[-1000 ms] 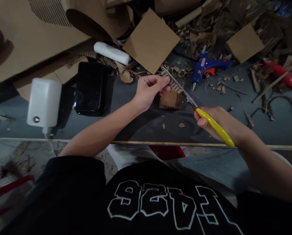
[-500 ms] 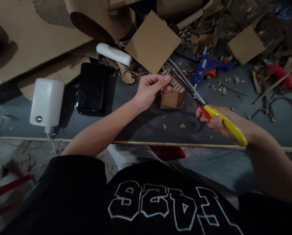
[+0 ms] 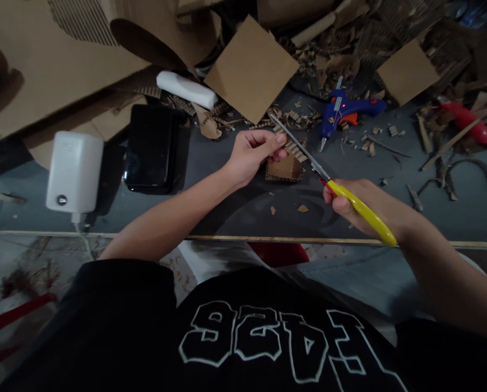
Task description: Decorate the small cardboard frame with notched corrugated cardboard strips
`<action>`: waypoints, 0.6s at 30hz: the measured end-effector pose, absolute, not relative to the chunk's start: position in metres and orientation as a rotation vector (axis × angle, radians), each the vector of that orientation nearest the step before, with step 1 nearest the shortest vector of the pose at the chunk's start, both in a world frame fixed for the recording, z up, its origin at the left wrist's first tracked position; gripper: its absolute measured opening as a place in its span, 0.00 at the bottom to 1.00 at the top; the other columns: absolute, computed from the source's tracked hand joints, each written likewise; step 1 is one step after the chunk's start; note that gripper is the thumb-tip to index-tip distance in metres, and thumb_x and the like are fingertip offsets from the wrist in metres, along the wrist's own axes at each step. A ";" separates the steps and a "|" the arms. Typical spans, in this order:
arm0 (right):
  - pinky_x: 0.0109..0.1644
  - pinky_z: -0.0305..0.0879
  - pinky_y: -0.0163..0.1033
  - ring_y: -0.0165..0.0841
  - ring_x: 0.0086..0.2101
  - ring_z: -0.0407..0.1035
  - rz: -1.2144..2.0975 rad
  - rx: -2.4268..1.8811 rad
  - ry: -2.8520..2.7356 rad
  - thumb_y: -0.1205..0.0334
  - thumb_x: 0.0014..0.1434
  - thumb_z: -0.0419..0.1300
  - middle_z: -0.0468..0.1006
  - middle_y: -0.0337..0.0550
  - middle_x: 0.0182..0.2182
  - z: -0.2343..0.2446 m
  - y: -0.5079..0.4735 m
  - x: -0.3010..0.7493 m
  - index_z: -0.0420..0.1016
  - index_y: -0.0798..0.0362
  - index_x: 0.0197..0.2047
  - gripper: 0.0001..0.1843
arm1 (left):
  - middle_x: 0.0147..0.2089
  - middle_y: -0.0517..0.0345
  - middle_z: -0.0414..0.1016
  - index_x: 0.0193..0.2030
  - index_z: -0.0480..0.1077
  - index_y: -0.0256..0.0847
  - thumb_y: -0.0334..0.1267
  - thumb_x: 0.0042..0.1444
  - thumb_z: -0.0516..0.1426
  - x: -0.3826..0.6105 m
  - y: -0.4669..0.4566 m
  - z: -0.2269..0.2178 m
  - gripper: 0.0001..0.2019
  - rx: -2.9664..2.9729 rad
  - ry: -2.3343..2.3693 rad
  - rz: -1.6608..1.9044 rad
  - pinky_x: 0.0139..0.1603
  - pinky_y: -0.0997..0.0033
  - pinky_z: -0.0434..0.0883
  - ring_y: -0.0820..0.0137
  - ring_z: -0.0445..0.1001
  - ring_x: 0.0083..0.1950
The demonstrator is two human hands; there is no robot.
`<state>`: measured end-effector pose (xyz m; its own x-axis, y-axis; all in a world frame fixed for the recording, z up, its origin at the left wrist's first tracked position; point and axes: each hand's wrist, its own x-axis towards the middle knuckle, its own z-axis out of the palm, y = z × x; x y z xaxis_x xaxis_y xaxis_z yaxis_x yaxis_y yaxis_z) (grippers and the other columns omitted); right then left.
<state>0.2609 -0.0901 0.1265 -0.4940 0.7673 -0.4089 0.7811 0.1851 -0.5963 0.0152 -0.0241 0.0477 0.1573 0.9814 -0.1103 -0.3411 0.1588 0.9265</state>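
My left hand [image 3: 257, 155] pinches a short strip of corrugated cardboard [image 3: 294, 151] between thumb and fingers. In my right hand [image 3: 361, 201] is a pair of scissors [image 3: 359, 209] with yellow and red handles. Their blades point up and to the left and lie along the strip's upper right edge. The blades look nearly closed; whether they bite into the cardboard I cannot tell. Below the strip, a small open cardboard box [image 3: 284, 170] sits on the dark table, partly hidden by the strip and my left fingers.
A blue glue gun [image 3: 336, 111] lies beyond the scissors. Square cardboard pieces [image 3: 251, 68] [image 3: 407, 72] and scraps cover the back. To the left are a black glossy case [image 3: 149, 147], a white charger [image 3: 75, 171] and a white roll [image 3: 186, 89]. A red-handled tool [image 3: 469, 122] lies right.
The scissors have moved left toward the strip, and their blades and handles have come closer together. My left hand still holds the strip, nearly in place.
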 end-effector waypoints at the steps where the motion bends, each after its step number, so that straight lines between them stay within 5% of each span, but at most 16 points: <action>1: 0.32 0.55 0.44 0.34 0.24 0.60 -1.223 1.581 2.407 0.03 0.55 0.32 0.71 0.43 0.24 0.126 -0.091 0.260 0.66 0.47 0.32 0.54 | 0.21 0.67 0.75 0.23 0.75 0.38 0.35 0.62 0.74 0.015 -0.024 0.048 0.19 0.907 0.918 1.156 0.24 0.84 0.69 0.83 0.74 0.22; 9: 0.31 0.46 0.44 0.33 0.22 0.57 -1.217 1.690 2.400 0.08 0.63 0.41 0.65 0.41 0.20 0.124 -0.095 0.254 0.60 0.45 0.26 0.46 | 0.22 0.67 0.75 0.23 0.76 0.38 0.34 0.64 0.72 0.014 -0.023 0.048 0.18 0.921 0.911 1.156 0.24 0.83 0.68 0.83 0.73 0.22; 15: 0.32 0.52 0.44 0.34 0.23 0.60 -1.241 1.632 2.428 0.10 0.64 0.38 0.67 0.42 0.22 0.123 -0.093 0.262 0.62 0.46 0.28 0.46 | 0.21 0.69 0.70 0.24 0.75 0.38 0.33 0.66 0.70 0.008 -0.013 0.051 0.18 0.947 0.944 1.238 0.21 0.83 0.63 0.84 0.66 0.19; 18: 0.33 0.59 0.45 0.37 0.26 0.66 -1.309 1.574 2.429 0.07 0.59 0.42 0.75 0.45 0.28 0.120 -0.092 0.266 0.71 0.48 0.38 0.50 | 0.21 0.69 0.72 0.25 0.76 0.38 0.32 0.66 0.70 0.008 -0.014 0.051 0.17 0.950 0.900 1.225 0.22 0.84 0.66 0.84 0.69 0.21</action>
